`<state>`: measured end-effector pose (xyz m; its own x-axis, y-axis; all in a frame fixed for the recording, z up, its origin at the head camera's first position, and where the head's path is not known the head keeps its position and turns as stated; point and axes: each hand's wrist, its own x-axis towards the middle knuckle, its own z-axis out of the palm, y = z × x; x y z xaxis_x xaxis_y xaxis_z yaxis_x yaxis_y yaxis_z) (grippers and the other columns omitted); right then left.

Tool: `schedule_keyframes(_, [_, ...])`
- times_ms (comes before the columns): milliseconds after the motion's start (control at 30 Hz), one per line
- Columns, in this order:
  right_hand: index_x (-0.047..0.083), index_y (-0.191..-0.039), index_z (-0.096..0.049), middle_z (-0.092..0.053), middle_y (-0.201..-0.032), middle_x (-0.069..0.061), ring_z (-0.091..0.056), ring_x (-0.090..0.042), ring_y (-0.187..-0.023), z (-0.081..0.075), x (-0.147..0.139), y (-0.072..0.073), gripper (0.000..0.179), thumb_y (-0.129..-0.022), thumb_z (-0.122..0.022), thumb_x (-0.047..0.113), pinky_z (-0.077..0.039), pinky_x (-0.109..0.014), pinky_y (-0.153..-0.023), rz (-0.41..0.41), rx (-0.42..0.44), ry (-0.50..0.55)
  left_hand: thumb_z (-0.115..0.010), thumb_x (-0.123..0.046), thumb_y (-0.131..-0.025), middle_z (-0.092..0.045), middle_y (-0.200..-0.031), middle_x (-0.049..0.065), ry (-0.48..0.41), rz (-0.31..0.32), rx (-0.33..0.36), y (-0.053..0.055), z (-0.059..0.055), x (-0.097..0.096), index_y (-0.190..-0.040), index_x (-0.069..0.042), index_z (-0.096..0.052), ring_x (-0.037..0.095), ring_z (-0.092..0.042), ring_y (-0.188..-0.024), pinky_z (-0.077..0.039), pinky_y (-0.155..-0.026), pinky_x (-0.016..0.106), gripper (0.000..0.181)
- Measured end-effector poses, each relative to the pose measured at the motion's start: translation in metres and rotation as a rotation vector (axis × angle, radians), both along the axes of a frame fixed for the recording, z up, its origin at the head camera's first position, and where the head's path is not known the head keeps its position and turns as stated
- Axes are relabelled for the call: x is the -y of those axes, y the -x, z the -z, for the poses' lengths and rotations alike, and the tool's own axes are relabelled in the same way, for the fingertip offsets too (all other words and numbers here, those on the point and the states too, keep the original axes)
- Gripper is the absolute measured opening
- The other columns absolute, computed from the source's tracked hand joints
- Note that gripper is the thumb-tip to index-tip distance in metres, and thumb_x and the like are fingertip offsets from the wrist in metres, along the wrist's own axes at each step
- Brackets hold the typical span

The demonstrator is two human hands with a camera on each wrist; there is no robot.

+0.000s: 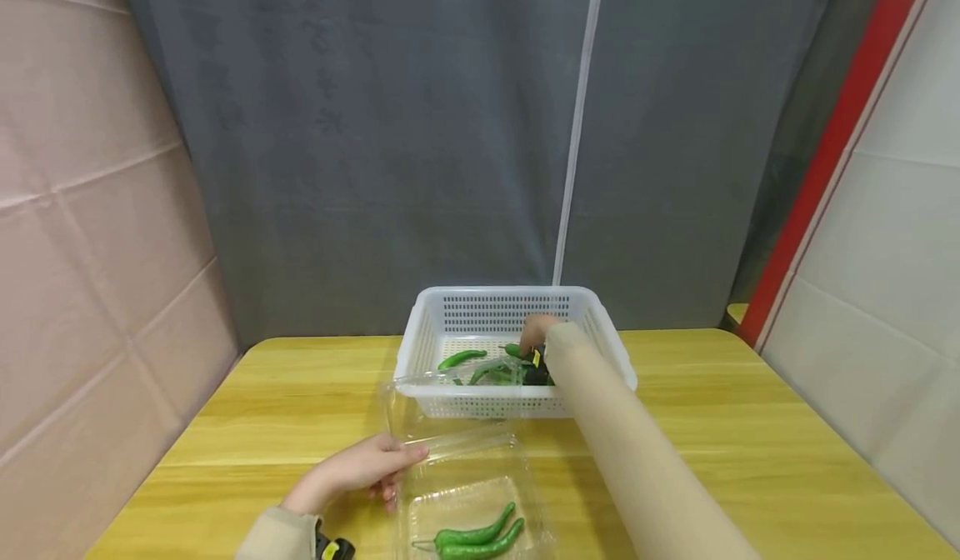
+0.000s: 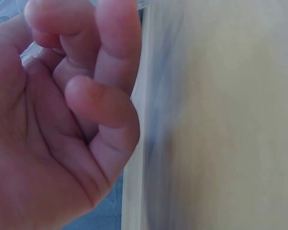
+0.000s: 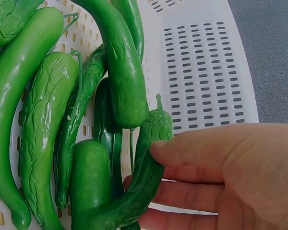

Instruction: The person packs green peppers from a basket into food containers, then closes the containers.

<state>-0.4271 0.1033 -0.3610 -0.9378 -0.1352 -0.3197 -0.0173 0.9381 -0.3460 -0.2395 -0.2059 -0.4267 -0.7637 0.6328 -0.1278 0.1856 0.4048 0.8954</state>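
My left hand (image 1: 367, 467) holds the edge of an open clear plastic box (image 1: 461, 464) near its hinge, thumb on top. In the left wrist view the other fingers are curled, and the pinch itself is mostly out of sight. Two green chili peppers (image 1: 480, 537) lie side by side in the near half of the box. Inside the white basket, my right hand (image 1: 537, 332) pinches a green chili pepper (image 3: 143, 179) between thumb and fingers. Several other green peppers (image 3: 43, 129) lie around it on the basket's slotted floor.
The white slotted basket (image 1: 420, 318) stands at the back of the wooden table (image 1: 300, 402). The raised half of the clear box overlaps its front rim in the head view. A grey curtain (image 1: 375, 168) hangs behind, with pale panels at both sides.
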Motion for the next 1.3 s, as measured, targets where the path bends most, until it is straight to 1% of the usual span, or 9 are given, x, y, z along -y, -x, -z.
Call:
schedule_keyframes(233, [0.002,-0.089,-0.065,-0.055,-0.079,-0.005,-0.048,-0.018,-0.068,0.006,0.002,0.001,0.011,-0.081,-0.068,0.009,-0.042,-0.032,-0.059,-0.078,-0.005,0.024,-0.046,-0.037,-0.103,-0.051,-0.046,-0.001,-0.007,0.001,0.006,-0.007,0.004,0.006,-0.066,0.019,-0.043,0.014,-0.060,-0.045,-0.031,-0.040,0.022,0.067])
schedule_keyframes(433, [0.000,-0.110,-0.062,-0.058,-0.089,-0.007,-0.047,-0.017,-0.071,0.000,-0.003,0.004,0.027,-0.085,-0.064,0.010,-0.038,-0.032,-0.060,-0.119,-0.009,0.048,-0.046,-0.039,-0.103,-0.052,-0.046,0.000,-0.002,-0.012,-0.007,-0.007,0.004,0.006,-0.066,0.018,-0.046,0.015,-0.060,-0.044,-0.032,-0.040,0.022,0.068])
schedule_keyframes(567, [0.006,-0.082,-0.063,-0.064,-0.088,-0.009,-0.048,-0.015,-0.065,-0.011,-0.008,0.001,0.004,-0.083,-0.063,0.010,-0.039,-0.028,-0.056,-0.138,-0.020,0.066,-0.046,-0.040,-0.103,-0.053,-0.047,0.000,0.014,-0.008,-0.012,-0.002,0.001,0.004,-0.067,0.018,-0.048,0.016,-0.060,-0.045,-0.032,-0.041,0.021,0.068])
schedule_keyframes(700, [0.010,-0.071,-0.057,-0.059,-0.081,-0.006,-0.056,-0.016,-0.066,-0.022,-0.011,-0.003,0.016,-0.085,-0.063,0.010,-0.048,-0.027,-0.059,-0.145,-0.012,0.126,-0.046,-0.040,-0.103,-0.052,-0.046,0.000,0.016,-0.011,-0.018,0.001,-0.001,0.003,-0.068,0.019,-0.045,0.016,-0.061,-0.045,-0.032,-0.041,0.022,0.068])
schedule_keyframes(800, [0.005,-0.083,-0.065,-0.059,-0.085,-0.006,-0.063,-0.021,-0.076,-0.029,-0.013,-0.007,0.006,-0.086,-0.064,0.009,-0.055,-0.034,-0.071,-0.153,-0.015,0.166,-0.046,-0.039,-0.103,-0.050,-0.047,0.000,0.007,-0.013,-0.011,0.001,-0.002,0.003,-0.068,0.019,-0.043,0.015,-0.060,-0.045,-0.032,-0.041,0.021,0.068])
schedule_keyframes(867, [0.001,-0.093,-0.068,-0.061,-0.089,-0.008,-0.065,-0.024,-0.078,-0.034,-0.013,-0.011,0.010,-0.087,-0.065,0.008,-0.055,-0.039,-0.077,-0.162,-0.025,0.196,-0.046,-0.039,-0.103,-0.050,-0.047,-0.001,0.000,-0.012,-0.004,0.001,-0.001,0.003,-0.064,0.015,-0.042,0.014,-0.060,-0.045,-0.032,-0.041,0.021,0.067])
schedule_keyframes(1067, [0.004,-0.093,-0.068,-0.065,-0.088,-0.006,-0.065,-0.021,-0.067,-0.043,-0.015,-0.020,0.009,-0.088,-0.065,0.012,-0.054,-0.033,-0.060,-0.148,-0.061,0.218,-0.047,-0.039,-0.102,-0.050,-0.046,-0.003,-0.004,-0.026,-0.001,0.000,-0.001,0.004,-0.058,-0.012,-0.047,0.013,-0.060,-0.045,-0.033,-0.041,0.021,0.052])
schedule_keyframes(1200, [0.006,-0.107,-0.067,-0.064,-0.094,-0.005,-0.064,-0.020,-0.068,-0.051,-0.019,-0.028,0.018,-0.092,-0.063,0.014,-0.056,-0.038,-0.064,-0.138,-0.059,0.237,-0.047,-0.040,-0.102,-0.050,-0.046,-0.003,0.000,-0.033,-0.005,0.001,-0.001,0.004,-0.058,-0.012,-0.047,0.014,-0.061,-0.045,-0.033,-0.041,0.021,0.052])
schedule_keyframes(1300, [0.006,-0.118,-0.065,-0.064,-0.097,-0.006,-0.064,-0.022,-0.072,-0.056,-0.023,-0.033,0.026,-0.094,-0.061,0.015,-0.055,-0.043,-0.072,-0.146,-0.062,0.252,-0.047,-0.040,-0.102,-0.051,-0.046,-0.002,0.003,-0.031,-0.002,0.003,-0.001,0.004,-0.057,-0.002,-0.045,0.014,-0.061,-0.045,-0.033,-0.041,0.021,0.060])
